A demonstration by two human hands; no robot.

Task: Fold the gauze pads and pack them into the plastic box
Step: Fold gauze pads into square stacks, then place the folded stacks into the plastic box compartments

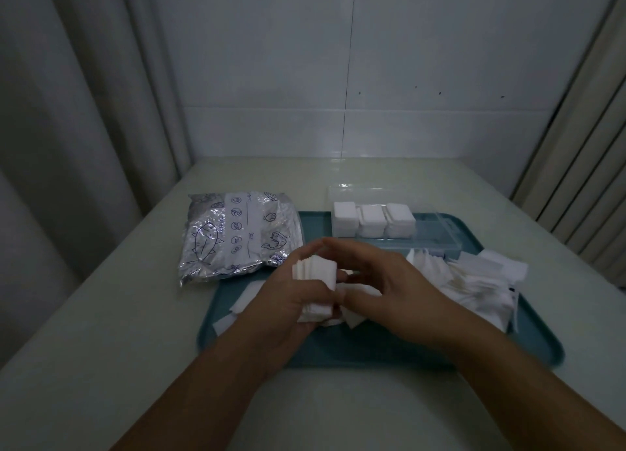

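My left hand (288,301) grips a thick stack of folded white gauze pads (315,273) above the teal tray (372,352). My right hand (382,281) is at the stack's top and right side, fingers curved over it and touching it. The clear plastic box (437,237) stands at the tray's far edge with three stacks of folded gauze (372,220) in its left half. A loose heap of unfolded gauze pads (481,284) lies on the tray's right side. More flat pads (237,310) lie under my hands.
A silver printed zip bag (233,237) lies on the table left of the tray, overlapping its corner. The pale table (101,332) ends at a tiled wall behind. Curtains hang at both sides.
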